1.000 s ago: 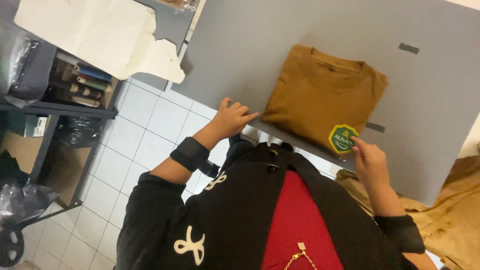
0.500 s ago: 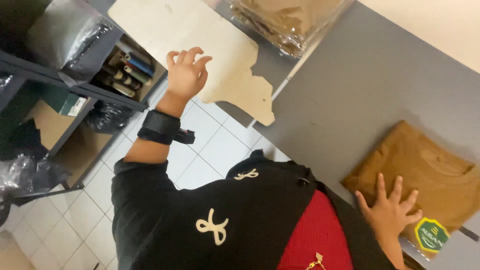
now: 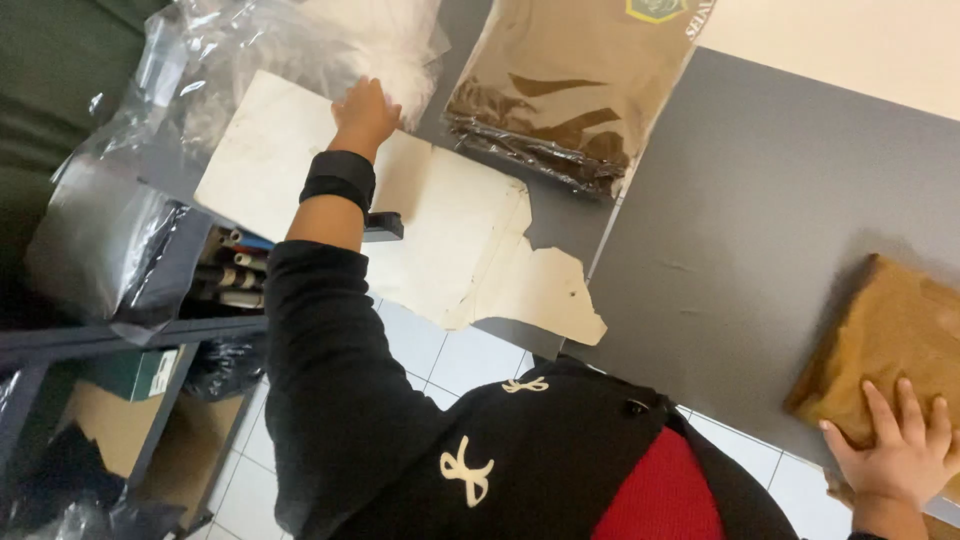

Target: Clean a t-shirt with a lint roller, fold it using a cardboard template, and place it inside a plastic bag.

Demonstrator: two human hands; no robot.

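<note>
The left hand is stretched far out to a heap of crinkled clear plastic bags, its fingers curled into the glossy film as if pinching the topmost bag, though the grip itself is partly hidden by the hand. A black wristband sits snug above the black sleeve. Under the bags lies a large sheet of cream paper, matte, stained and torn ragged along its near edge, overhanging the smooth grey tabletop. Just beside the bags, a stack of brown garments sealed in shiny plastic sleeves rests flat. Well apart, at the near right edge of the tabletop, the right hand lies flat with fingers spread open on a folded mustard-brown T-shirt, a soft squared block of knit cloth. Below, a white tiled floor shows.
</note>
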